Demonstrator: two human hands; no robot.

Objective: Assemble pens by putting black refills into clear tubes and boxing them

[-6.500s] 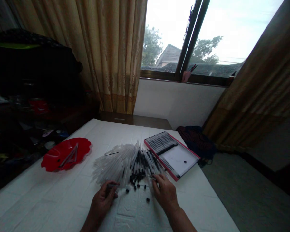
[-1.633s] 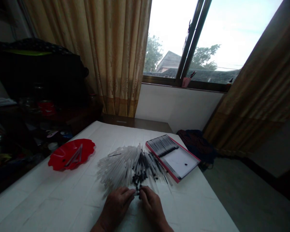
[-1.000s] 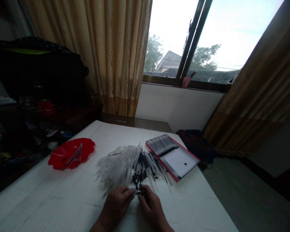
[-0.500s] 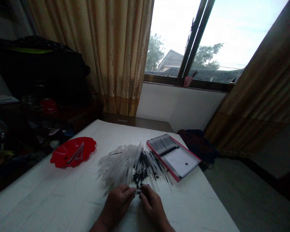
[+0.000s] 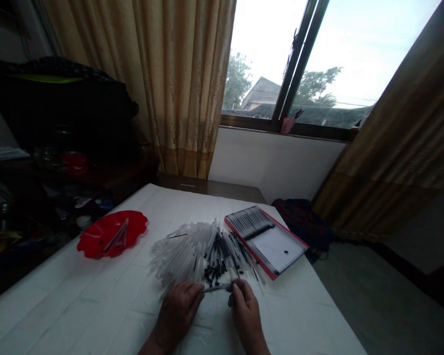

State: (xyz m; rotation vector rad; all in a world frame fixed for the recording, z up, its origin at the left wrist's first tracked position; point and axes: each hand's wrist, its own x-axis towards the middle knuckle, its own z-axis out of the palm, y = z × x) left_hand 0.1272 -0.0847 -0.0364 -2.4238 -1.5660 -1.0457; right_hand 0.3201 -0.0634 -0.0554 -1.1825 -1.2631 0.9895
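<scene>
Between my hands a thin pen point(image 5: 216, 288) lies nearly level, just above the near edge of a pile. My left hand point(image 5: 179, 310) is closed on its left end. The fingers of my right hand point(image 5: 244, 303) pinch its dark right end; whether a separate cap is there I cannot tell. Beyond them spreads the pile of clear pen barrels point(image 5: 177, 254), with dark pen refills point(image 5: 218, 249) to their right. Small black caps point(image 5: 210, 272) lie loose just in front of my fingers.
Right of the pile stands a pink-edged box point(image 5: 268, 273) with a row of black-capped pens point(image 5: 249, 221) and one small black piece. To the left, a red scalloped dish point(image 5: 92, 234) holds a few clear tubes. The white-covered table point(image 5: 77, 310) has its right edge beside the box.
My right hand has moved to the right, away from my left hand. More of the pen now shows between them. The left hand has barely moved.
</scene>
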